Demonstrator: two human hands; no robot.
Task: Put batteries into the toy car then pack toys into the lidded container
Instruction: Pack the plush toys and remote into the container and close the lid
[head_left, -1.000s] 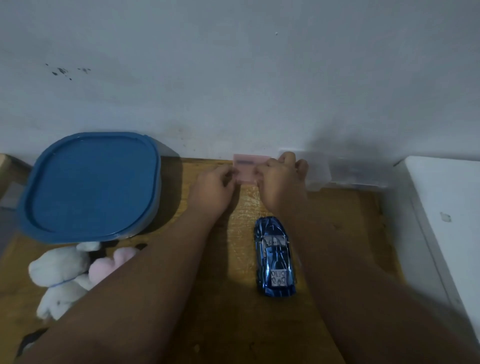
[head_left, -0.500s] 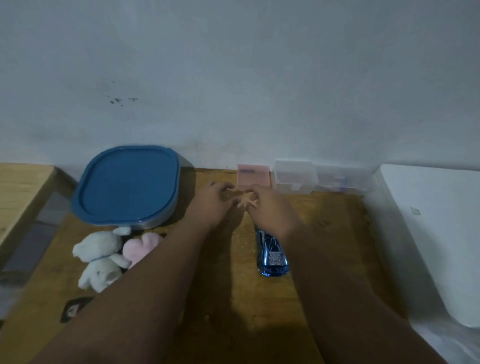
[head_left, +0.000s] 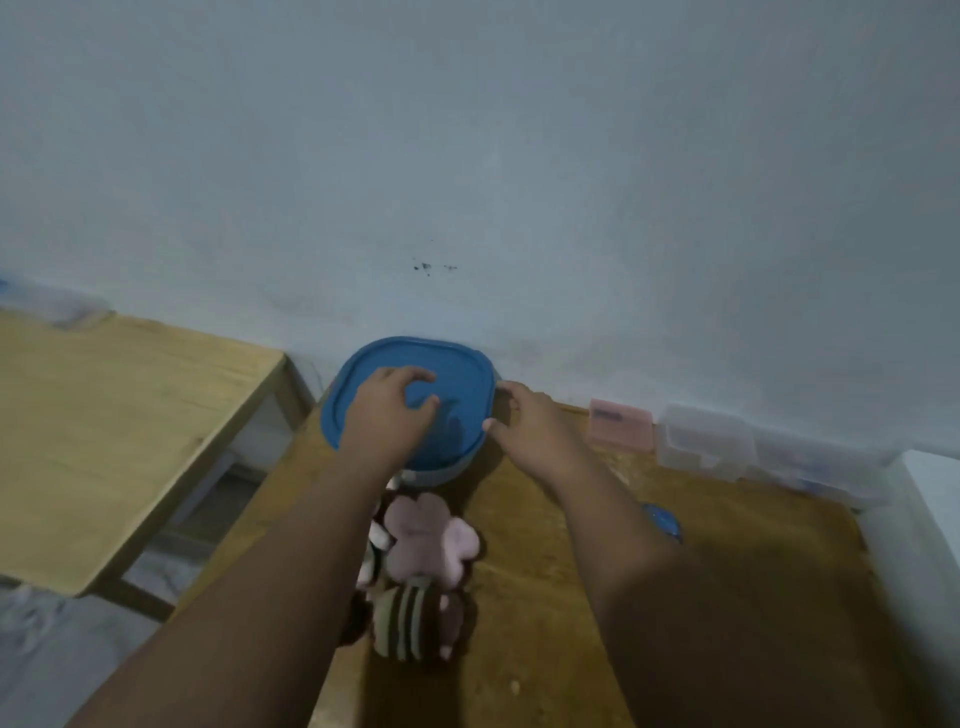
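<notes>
- Toy car (head_left: 662, 521): mostly hidden behind right forearm, on counter (head_left: 727, 571).
- Pink box (head_left: 621, 422) label: unreadable.
- Left hand (head_left: 387, 415) fingers spread flat on container lid (head_left: 462, 384).
- Right hand (head_left: 530, 431) fingers curled at lid's right edge; grip unclear.

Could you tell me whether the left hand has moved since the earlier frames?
Yes. The left hand has left the pink case by the wall and now rests to its left on the blue lid.

Left hand (head_left: 387, 415) is resting palm-down on the blue lid (head_left: 457, 374) of the lidded container (head_left: 436, 474). Right hand (head_left: 530, 431) is touching the lid's rim at 3 o'clock. Plush toys (head_left: 421, 540) are lying at 6 o'clock of the container, on the wooden table (head_left: 753, 597). Toy car (head_left: 662, 519) is mostly hidden behind the right forearm.
</notes>
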